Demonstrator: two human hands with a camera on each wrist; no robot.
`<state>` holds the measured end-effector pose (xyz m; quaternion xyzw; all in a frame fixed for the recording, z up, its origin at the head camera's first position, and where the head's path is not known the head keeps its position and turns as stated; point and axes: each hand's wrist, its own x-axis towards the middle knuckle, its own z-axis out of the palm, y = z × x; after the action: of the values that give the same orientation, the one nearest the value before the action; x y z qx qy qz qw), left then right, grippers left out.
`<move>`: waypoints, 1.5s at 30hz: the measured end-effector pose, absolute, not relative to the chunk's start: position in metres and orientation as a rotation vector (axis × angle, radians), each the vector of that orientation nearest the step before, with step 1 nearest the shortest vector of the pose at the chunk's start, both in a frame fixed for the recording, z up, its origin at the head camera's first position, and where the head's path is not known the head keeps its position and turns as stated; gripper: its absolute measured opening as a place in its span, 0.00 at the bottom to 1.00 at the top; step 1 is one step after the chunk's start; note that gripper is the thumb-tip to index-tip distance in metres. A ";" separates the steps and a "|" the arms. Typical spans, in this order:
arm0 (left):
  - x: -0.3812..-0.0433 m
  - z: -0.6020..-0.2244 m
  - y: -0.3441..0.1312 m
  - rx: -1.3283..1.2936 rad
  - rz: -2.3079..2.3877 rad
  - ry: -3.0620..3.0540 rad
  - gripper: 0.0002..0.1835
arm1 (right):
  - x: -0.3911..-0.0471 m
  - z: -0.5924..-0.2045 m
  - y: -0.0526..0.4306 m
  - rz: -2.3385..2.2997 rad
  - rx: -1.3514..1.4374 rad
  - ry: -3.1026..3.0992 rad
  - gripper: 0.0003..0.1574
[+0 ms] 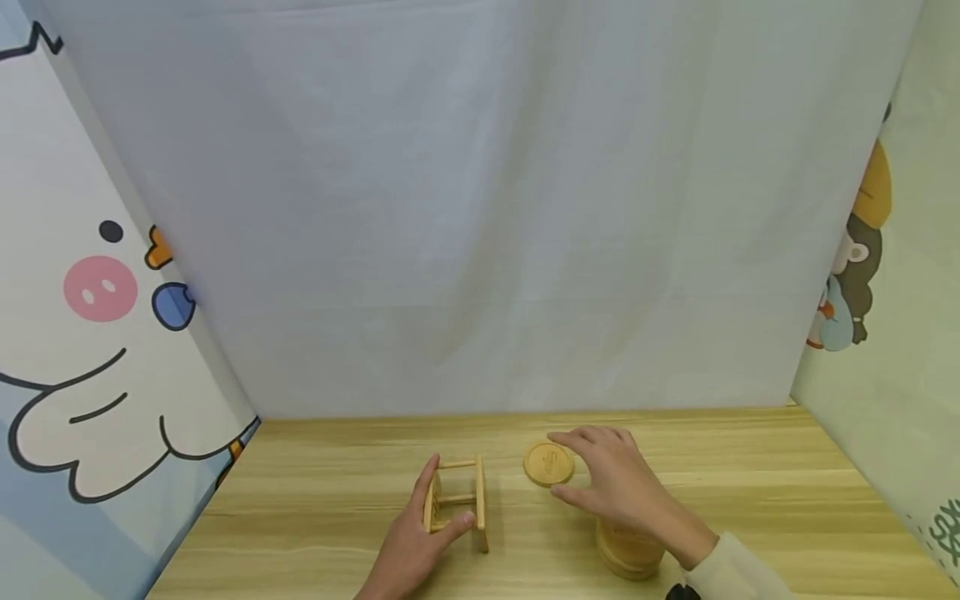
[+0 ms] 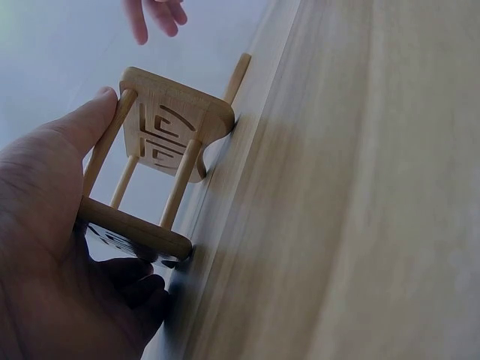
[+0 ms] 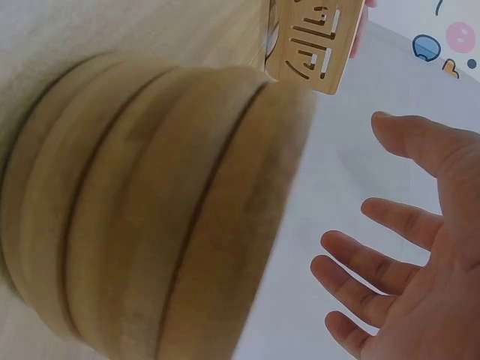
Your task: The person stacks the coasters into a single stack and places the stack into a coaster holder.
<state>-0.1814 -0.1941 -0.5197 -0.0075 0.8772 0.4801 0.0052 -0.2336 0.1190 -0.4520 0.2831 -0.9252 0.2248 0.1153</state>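
Note:
My left hand (image 1: 408,542) grips a small wooden coaster rack (image 1: 481,504) across its frame, with fingers at one side panel and the thumb reaching toward the other. The rack has two panels with slotted cut-outs (image 2: 161,127), joined by round rods. Fingers and thumb spread apart, my right hand (image 1: 618,479) is beside a round wooden coaster (image 1: 548,464) with a carved mark, lying right of the rack. Nothing is held in it. Below that hand stands a stack of round wooden coasters (image 1: 628,557), partly hidden by it and seen close up in the right wrist view.
The wood-grain table (image 1: 315,500) meets a pale hanging cloth (image 1: 480,208) at its back edge. Cartoon-printed panels (image 1: 90,208) flank the table, one at the left and another green panel (image 1: 900,375) at the right.

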 end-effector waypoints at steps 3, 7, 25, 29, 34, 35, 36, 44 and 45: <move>-0.181 -0.519 -0.194 -0.024 1.498 2.751 0.57 | -0.236 -0.452 0.117 0.647 0.831 -2.709 0.40; -0.182 -0.519 -0.193 -0.021 1.498 2.752 0.57 | -0.238 -0.452 0.116 0.645 0.834 -2.708 0.40; -0.182 -0.520 -0.193 -0.032 1.499 2.743 0.57 | -0.252 -0.459 0.107 0.632 0.825 -2.801 0.41; -0.181 -0.519 -0.193 -0.033 1.503 2.742 0.57 | -0.255 -0.462 0.106 0.618 0.829 -2.818 0.42; -0.180 -0.518 -0.194 -0.036 1.507 2.746 0.57 | -0.260 -0.468 0.105 0.608 0.848 -2.836 0.42; -0.180 -0.518 -0.194 -0.035 1.507 2.746 0.57 | -0.261 -0.469 0.105 0.603 0.854 -2.835 0.43; -0.180 -0.518 -0.194 -0.036 1.507 2.745 0.57 | -0.261 -0.470 0.104 0.599 0.857 -2.837 0.43; -0.180 -0.519 -0.194 -0.027 1.503 2.755 0.57 | -0.263 -0.472 0.103 0.600 0.895 -2.850 0.44; -0.181 -0.519 -0.194 -0.025 1.502 2.756 0.57 | -0.263 -0.472 0.102 0.612 0.904 -2.858 0.44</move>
<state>-0.1807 -0.1940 -0.5191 -0.0079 0.8781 0.4784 0.0014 -0.2631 0.1022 -0.4720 0.2951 -0.9334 0.2000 0.0410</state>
